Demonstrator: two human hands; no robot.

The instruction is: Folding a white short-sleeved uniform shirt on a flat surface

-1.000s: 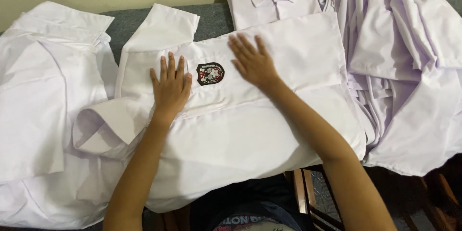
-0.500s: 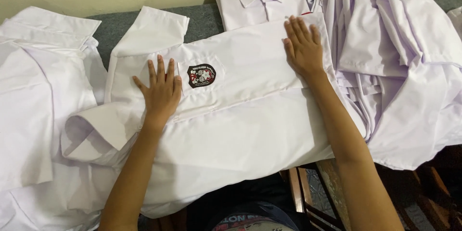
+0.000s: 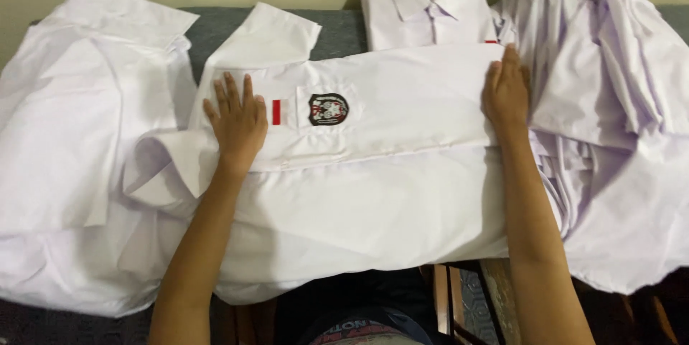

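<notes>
Now both palms lie flat, fingers spread, gripping nothing: the left hand (image 3: pixel 237 124) beside the crest badge (image 3: pixel 328 109), the right hand (image 3: pixel 507 90) at the far edge of the white shirt (image 3: pixel 373 194) spread between them. Smoothing likely works best with even outward pressure from the badge, leaving the creased left sleeve (image 3: pixel 169 169) beneath the wrist for last.

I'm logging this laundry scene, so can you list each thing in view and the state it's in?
White shirt with badge: spread flat, partly folded, both hands on it.
Left hand: open, palm pressed flat beside the badge.
Right hand: open, flat on the shirt's right edge.
Folded shirt: folded, collar up, lying behind.
Pile of white shirts: unfolded, heaped at right.
Loose white shirts: unfolded, spread at left.
</notes>
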